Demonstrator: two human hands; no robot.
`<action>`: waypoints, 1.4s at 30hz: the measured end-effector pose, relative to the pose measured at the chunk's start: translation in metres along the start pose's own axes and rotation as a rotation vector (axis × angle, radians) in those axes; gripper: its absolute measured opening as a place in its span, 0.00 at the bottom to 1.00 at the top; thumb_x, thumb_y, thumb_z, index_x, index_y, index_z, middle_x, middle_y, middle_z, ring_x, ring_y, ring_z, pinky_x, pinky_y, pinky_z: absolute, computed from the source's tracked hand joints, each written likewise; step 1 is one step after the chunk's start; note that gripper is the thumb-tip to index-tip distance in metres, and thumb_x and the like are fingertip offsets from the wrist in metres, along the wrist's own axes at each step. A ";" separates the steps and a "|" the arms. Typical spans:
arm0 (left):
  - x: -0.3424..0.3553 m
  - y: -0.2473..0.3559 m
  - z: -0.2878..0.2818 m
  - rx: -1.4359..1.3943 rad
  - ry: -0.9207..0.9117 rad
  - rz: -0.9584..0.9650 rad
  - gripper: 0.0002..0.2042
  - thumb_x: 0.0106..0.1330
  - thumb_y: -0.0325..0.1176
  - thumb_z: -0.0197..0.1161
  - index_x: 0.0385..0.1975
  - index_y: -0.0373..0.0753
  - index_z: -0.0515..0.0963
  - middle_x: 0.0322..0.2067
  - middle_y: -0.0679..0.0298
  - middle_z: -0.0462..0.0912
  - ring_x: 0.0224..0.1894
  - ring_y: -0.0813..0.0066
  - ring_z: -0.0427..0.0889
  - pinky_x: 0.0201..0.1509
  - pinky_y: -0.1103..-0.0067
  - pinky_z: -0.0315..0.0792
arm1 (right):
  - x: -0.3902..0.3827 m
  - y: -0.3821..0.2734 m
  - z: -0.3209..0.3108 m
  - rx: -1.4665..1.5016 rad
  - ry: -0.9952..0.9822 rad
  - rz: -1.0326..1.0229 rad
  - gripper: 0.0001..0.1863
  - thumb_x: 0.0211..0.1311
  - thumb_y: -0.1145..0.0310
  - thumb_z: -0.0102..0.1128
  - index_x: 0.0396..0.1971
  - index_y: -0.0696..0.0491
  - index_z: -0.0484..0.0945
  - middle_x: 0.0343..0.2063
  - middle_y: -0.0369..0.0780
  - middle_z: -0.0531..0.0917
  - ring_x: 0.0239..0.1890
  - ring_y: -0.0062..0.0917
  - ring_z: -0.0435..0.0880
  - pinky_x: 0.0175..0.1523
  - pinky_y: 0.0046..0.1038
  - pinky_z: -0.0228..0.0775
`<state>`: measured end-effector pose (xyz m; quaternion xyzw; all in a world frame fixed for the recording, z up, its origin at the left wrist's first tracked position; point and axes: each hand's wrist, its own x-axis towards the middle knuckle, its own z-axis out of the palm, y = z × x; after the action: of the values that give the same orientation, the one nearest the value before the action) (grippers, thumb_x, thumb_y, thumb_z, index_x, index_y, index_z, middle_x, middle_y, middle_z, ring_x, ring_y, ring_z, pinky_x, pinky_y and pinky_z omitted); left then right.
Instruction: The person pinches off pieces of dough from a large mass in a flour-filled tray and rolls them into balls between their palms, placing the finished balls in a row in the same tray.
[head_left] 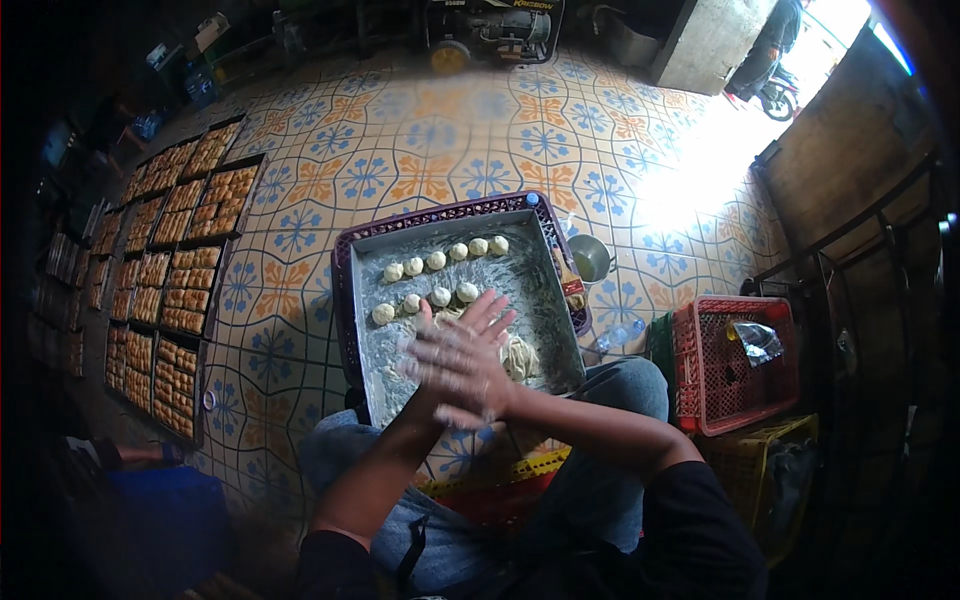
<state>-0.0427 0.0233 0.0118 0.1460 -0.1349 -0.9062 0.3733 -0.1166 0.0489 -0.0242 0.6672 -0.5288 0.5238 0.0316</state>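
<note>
A floured metal tray rests on a purple plastic crate in front of my knees. Two rows of small round dough balls lie in its far and middle part. Over the tray my hands cross, palm toward palm, both whitened with flour. My left hand is underneath with fingers stretched out, pointing away from me. Across it lies my right hand, fingers spread toward the left and smeared by motion. Anything between the palms is hidden. A larger lump of dough sits right of my hands, partly covered.
Trays of browned bread pieces cover the floor at left. Right of the tray are a brush, a metal pot, a clear plastic bottle and a red crate. A generator stands at the back.
</note>
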 end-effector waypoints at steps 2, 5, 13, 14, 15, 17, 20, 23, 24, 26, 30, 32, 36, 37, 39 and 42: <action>-0.007 0.003 0.002 -0.025 -0.075 0.104 0.39 0.76 0.67 0.32 0.72 0.40 0.62 0.68 0.57 0.69 0.69 0.64 0.70 0.71 0.69 0.64 | 0.011 0.017 -0.010 0.240 -0.160 -0.156 0.28 0.69 0.51 0.46 0.61 0.51 0.78 0.66 0.52 0.73 0.69 0.50 0.70 0.76 0.50 0.50; -0.002 -0.008 0.007 0.079 0.035 0.200 0.37 0.77 0.64 0.32 0.73 0.42 0.60 0.69 0.58 0.68 0.69 0.66 0.68 0.73 0.70 0.62 | 0.029 0.026 -0.023 0.472 -0.320 -0.304 0.29 0.70 0.50 0.46 0.64 0.51 0.76 0.68 0.52 0.71 0.70 0.50 0.67 0.76 0.50 0.50; 0.015 -0.003 -0.018 0.877 0.131 0.533 0.34 0.81 0.53 0.34 0.77 0.34 0.48 0.78 0.53 0.47 0.80 0.60 0.42 0.81 0.68 0.38 | 0.008 0.003 0.012 1.184 -0.079 0.942 0.34 0.80 0.50 0.39 0.75 0.55 0.55 0.76 0.47 0.55 0.79 0.35 0.51 0.78 0.30 0.44; 0.011 -0.014 -0.020 1.109 0.088 0.581 0.34 0.80 0.51 0.38 0.77 0.33 0.48 0.78 0.52 0.46 0.81 0.59 0.41 0.81 0.68 0.37 | 0.027 0.004 0.002 1.323 0.015 1.178 0.33 0.80 0.50 0.39 0.76 0.54 0.56 0.74 0.47 0.60 0.76 0.33 0.57 0.76 0.29 0.50; 0.010 -0.022 -0.023 1.341 0.042 0.625 0.34 0.80 0.49 0.43 0.77 0.33 0.48 0.78 0.51 0.44 0.81 0.59 0.40 0.81 0.67 0.36 | 0.011 0.021 0.008 1.457 0.052 1.144 0.32 0.80 0.49 0.39 0.75 0.51 0.57 0.72 0.43 0.63 0.74 0.31 0.61 0.74 0.29 0.52; 0.014 -0.028 -0.001 1.501 -0.052 0.646 0.32 0.80 0.47 0.38 0.76 0.32 0.50 0.78 0.50 0.48 0.80 0.60 0.43 0.81 0.69 0.40 | -0.009 0.052 0.009 1.716 0.134 1.070 0.31 0.80 0.48 0.40 0.75 0.46 0.59 0.69 0.36 0.68 0.68 0.26 0.67 0.72 0.27 0.55; 0.031 -0.008 -0.017 1.158 0.125 0.502 0.32 0.78 0.45 0.43 0.76 0.33 0.52 0.76 0.48 0.55 0.79 0.60 0.50 0.80 0.70 0.44 | 0.007 0.009 -0.002 1.374 0.040 1.336 0.33 0.80 0.48 0.40 0.76 0.50 0.56 0.68 0.42 0.69 0.69 0.26 0.68 0.70 0.27 0.59; 0.050 0.017 -0.024 1.031 0.053 0.562 0.30 0.77 0.41 0.44 0.74 0.31 0.56 0.74 0.49 0.60 0.77 0.63 0.57 0.79 0.71 0.48 | 0.020 0.026 0.023 1.146 -0.029 1.128 0.34 0.80 0.47 0.43 0.77 0.50 0.54 0.71 0.42 0.64 0.70 0.29 0.65 0.72 0.30 0.58; 0.058 0.026 -0.028 1.070 0.064 0.605 0.29 0.78 0.41 0.45 0.74 0.32 0.58 0.73 0.50 0.62 0.76 0.63 0.58 0.78 0.71 0.50 | 0.038 0.031 0.025 1.245 0.020 1.052 0.35 0.79 0.47 0.44 0.76 0.51 0.55 0.71 0.41 0.64 0.70 0.29 0.66 0.72 0.30 0.59; 0.066 0.035 -0.031 1.093 0.114 0.645 0.26 0.79 0.42 0.46 0.72 0.34 0.63 0.71 0.54 0.66 0.74 0.64 0.63 0.77 0.72 0.53 | 0.065 0.046 0.035 1.342 0.074 1.041 0.34 0.79 0.50 0.48 0.75 0.54 0.59 0.69 0.40 0.69 0.65 0.26 0.71 0.68 0.26 0.63; 0.085 0.031 -0.037 1.082 0.120 0.650 0.26 0.80 0.43 0.47 0.72 0.38 0.62 0.72 0.55 0.63 0.75 0.65 0.60 0.76 0.73 0.54 | 0.056 0.076 0.072 1.303 0.166 0.947 0.31 0.78 0.56 0.52 0.73 0.54 0.61 0.65 0.38 0.74 0.61 0.21 0.75 0.65 0.19 0.65; 0.085 0.031 -0.044 1.059 0.128 0.630 0.27 0.80 0.44 0.47 0.73 0.38 0.60 0.73 0.56 0.61 0.76 0.65 0.59 0.76 0.73 0.53 | 0.042 0.082 0.081 1.245 0.127 0.974 0.30 0.80 0.56 0.48 0.74 0.54 0.61 0.68 0.40 0.72 0.64 0.23 0.73 0.67 0.22 0.64; 0.115 0.027 -0.061 0.970 0.123 0.563 0.29 0.79 0.45 0.48 0.75 0.38 0.55 0.75 0.57 0.56 0.77 0.66 0.56 0.77 0.73 0.51 | 0.042 0.115 0.092 1.161 0.104 1.028 0.29 0.79 0.55 0.47 0.72 0.55 0.63 0.66 0.41 0.73 0.63 0.25 0.74 0.66 0.24 0.64; 0.124 0.030 -0.066 0.942 0.123 0.553 0.30 0.79 0.45 0.49 0.75 0.37 0.54 0.76 0.57 0.55 0.77 0.66 0.55 0.77 0.73 0.51 | 0.049 0.122 0.096 1.152 0.097 1.032 0.29 0.79 0.55 0.47 0.72 0.55 0.63 0.66 0.41 0.74 0.63 0.25 0.75 0.66 0.24 0.64; 0.152 0.035 -0.074 0.882 0.124 0.534 0.32 0.79 0.46 0.49 0.76 0.37 0.52 0.77 0.57 0.52 0.78 0.67 0.53 0.78 0.72 0.50 | 0.069 0.138 0.101 1.137 0.082 1.027 0.29 0.79 0.55 0.47 0.71 0.55 0.64 0.65 0.41 0.74 0.62 0.26 0.75 0.66 0.25 0.65; 0.215 0.046 -0.082 0.776 0.112 0.499 0.34 0.78 0.46 0.50 0.77 0.37 0.49 0.78 0.58 0.49 0.78 0.67 0.51 0.78 0.72 0.49 | 0.109 0.175 0.109 1.099 0.045 0.990 0.29 0.79 0.54 0.47 0.70 0.56 0.66 0.64 0.42 0.76 0.62 0.27 0.76 0.65 0.26 0.65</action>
<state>-0.1297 -0.1729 -0.0826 0.2867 -0.4745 -0.6619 0.5045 -0.1851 -0.1659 -0.0828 0.2590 -0.4285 0.6795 -0.5362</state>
